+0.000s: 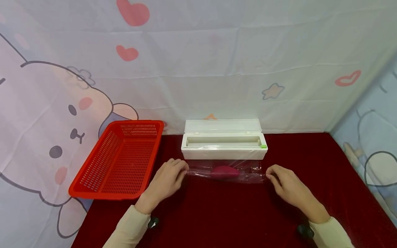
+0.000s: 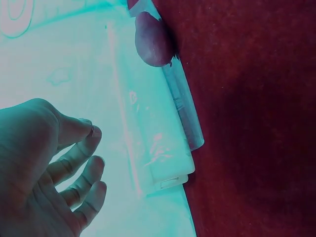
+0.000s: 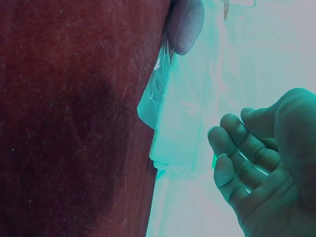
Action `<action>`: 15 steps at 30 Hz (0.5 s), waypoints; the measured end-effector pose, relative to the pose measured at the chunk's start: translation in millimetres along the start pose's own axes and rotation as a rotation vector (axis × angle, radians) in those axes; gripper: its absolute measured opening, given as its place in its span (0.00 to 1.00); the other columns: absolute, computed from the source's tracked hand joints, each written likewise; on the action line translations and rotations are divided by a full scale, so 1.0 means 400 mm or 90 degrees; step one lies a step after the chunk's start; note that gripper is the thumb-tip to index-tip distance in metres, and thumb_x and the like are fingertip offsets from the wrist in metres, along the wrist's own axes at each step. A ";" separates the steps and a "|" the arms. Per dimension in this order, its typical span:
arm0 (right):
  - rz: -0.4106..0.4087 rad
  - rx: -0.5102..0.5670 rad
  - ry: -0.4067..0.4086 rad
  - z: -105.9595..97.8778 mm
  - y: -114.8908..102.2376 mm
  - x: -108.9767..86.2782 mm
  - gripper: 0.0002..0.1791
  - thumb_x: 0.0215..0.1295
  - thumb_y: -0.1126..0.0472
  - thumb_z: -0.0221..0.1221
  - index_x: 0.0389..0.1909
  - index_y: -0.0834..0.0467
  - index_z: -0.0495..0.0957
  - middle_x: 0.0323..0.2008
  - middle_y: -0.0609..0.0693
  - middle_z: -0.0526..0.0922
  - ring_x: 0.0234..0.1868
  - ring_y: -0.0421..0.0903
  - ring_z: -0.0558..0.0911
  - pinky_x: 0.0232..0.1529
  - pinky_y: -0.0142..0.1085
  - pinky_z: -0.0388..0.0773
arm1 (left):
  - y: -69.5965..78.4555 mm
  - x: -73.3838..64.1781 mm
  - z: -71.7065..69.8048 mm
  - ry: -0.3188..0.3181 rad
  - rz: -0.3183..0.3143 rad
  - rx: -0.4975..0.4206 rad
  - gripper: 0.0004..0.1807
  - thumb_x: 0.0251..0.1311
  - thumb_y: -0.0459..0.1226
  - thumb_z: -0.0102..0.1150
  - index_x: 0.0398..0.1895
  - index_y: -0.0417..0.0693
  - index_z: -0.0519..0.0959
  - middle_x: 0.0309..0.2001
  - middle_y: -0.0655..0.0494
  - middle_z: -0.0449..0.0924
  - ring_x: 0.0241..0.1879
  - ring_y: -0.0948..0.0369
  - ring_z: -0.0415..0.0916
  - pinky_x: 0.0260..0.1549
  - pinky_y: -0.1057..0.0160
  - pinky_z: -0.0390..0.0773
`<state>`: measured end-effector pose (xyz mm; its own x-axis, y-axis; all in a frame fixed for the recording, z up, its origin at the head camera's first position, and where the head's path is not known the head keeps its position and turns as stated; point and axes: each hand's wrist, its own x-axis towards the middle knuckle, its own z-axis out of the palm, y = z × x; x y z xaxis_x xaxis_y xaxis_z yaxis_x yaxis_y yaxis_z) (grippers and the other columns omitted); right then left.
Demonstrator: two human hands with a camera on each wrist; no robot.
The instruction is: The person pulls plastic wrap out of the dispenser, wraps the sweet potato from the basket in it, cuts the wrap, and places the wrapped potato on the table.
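Two sleeves (image 1: 131,225) (image 1: 330,234), two hands (image 1: 165,181) (image 1: 289,187), fingers (image 1: 182,166) pinching one film (image 1: 201,173); one purplish item (image 1: 224,172), one box (image 1: 223,154), one basket (image 1: 105,195).

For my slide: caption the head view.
Left hand and right hand pinch clear film, magenta object between them, open white box behind.

From my end I see the counter (image 1: 229,213) with a hanging cloth (image 1: 198,75) behind it. Basket (image 1: 103,197) on the left. Box (image 1: 223,154) right of basket, at the counter's back edge; its lid (image 1: 223,126) stands at the rear, slider (image 1: 263,146) at the front right end. Film (image 1: 201,172) spans just before the box. Item (image 1: 224,172) is mid-film; I can't tell if under or inside. Left hand (image 1: 165,179) at film's left end, right hand (image 1: 288,184) at its right.
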<state>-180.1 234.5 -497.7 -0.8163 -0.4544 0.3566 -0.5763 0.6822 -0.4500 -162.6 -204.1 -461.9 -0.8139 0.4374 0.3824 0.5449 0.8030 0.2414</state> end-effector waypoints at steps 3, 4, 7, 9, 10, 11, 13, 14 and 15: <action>-0.010 0.002 0.007 0.002 0.003 0.006 0.10 0.68 0.74 0.66 0.40 0.57 0.79 0.33 0.42 0.78 0.32 0.34 0.71 0.32 0.31 0.74 | -0.002 0.007 -0.001 0.007 -0.001 0.001 0.04 0.69 0.31 0.67 0.40 0.50 0.83 0.35 0.62 0.84 0.35 0.61 0.76 0.37 0.61 0.78; -0.015 0.002 0.010 0.003 0.005 0.008 0.10 0.68 0.74 0.66 0.40 0.57 0.79 0.33 0.43 0.78 0.32 0.34 0.71 0.32 0.31 0.74 | -0.002 0.009 -0.001 0.009 -0.002 0.001 0.04 0.69 0.31 0.67 0.40 0.50 0.83 0.35 0.61 0.84 0.35 0.60 0.76 0.37 0.60 0.78; -0.030 0.004 0.016 0.004 0.009 0.015 0.07 0.70 0.73 0.65 0.40 0.58 0.79 0.33 0.44 0.80 0.32 0.34 0.71 0.32 0.32 0.74 | -0.003 0.015 -0.002 0.016 -0.006 -0.002 0.04 0.69 0.32 0.66 0.40 0.50 0.83 0.35 0.61 0.84 0.35 0.60 0.76 0.37 0.60 0.79; -0.037 0.003 0.019 0.004 0.012 0.019 0.05 0.71 0.72 0.65 0.40 0.59 0.80 0.32 0.45 0.80 0.32 0.34 0.71 0.32 0.32 0.74 | -0.004 0.019 -0.001 0.016 -0.010 -0.004 0.04 0.70 0.32 0.66 0.40 0.50 0.83 0.34 0.61 0.83 0.35 0.59 0.76 0.37 0.59 0.79; -0.040 0.002 0.022 0.005 0.014 0.022 0.04 0.72 0.71 0.64 0.40 0.59 0.80 0.32 0.45 0.80 0.32 0.35 0.71 0.32 0.32 0.74 | -0.004 0.022 -0.001 0.014 -0.013 -0.004 0.03 0.70 0.32 0.65 0.41 0.50 0.83 0.34 0.61 0.83 0.35 0.59 0.76 0.37 0.59 0.78; -0.042 0.002 0.024 0.004 0.016 0.025 0.04 0.73 0.70 0.64 0.40 0.59 0.80 0.32 0.44 0.79 0.31 0.35 0.71 0.32 0.32 0.74 | -0.005 0.024 0.000 0.012 -0.018 -0.003 0.03 0.70 0.32 0.65 0.41 0.50 0.83 0.34 0.61 0.83 0.34 0.59 0.75 0.37 0.60 0.78; -0.045 0.000 0.026 0.006 0.020 0.032 0.02 0.74 0.69 0.63 0.40 0.60 0.80 0.32 0.43 0.78 0.31 0.35 0.71 0.32 0.32 0.73 | -0.006 0.027 0.000 0.008 -0.026 -0.004 0.03 0.70 0.32 0.65 0.41 0.50 0.83 0.34 0.60 0.82 0.34 0.59 0.75 0.36 0.60 0.78; -0.044 0.002 0.027 0.006 0.022 0.035 0.03 0.74 0.70 0.63 0.40 0.59 0.80 0.31 0.43 0.77 0.31 0.35 0.70 0.32 0.31 0.73 | -0.006 0.029 0.001 0.005 -0.032 -0.006 0.03 0.70 0.32 0.65 0.41 0.50 0.83 0.34 0.60 0.82 0.34 0.59 0.74 0.36 0.60 0.77; -0.043 0.002 0.027 0.007 0.024 0.040 0.03 0.74 0.69 0.63 0.40 0.60 0.80 0.31 0.43 0.77 0.31 0.35 0.70 0.32 0.31 0.73 | -0.006 0.031 0.002 0.003 -0.037 -0.008 0.03 0.70 0.32 0.65 0.41 0.49 0.83 0.34 0.60 0.82 0.34 0.59 0.74 0.36 0.60 0.77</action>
<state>-198.6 232.2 -498.5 -0.7729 -0.4753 0.4204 -0.6307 0.6484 -0.4264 -174.3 -200.4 -458.4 -0.8433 0.3887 0.3712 0.4997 0.8215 0.2748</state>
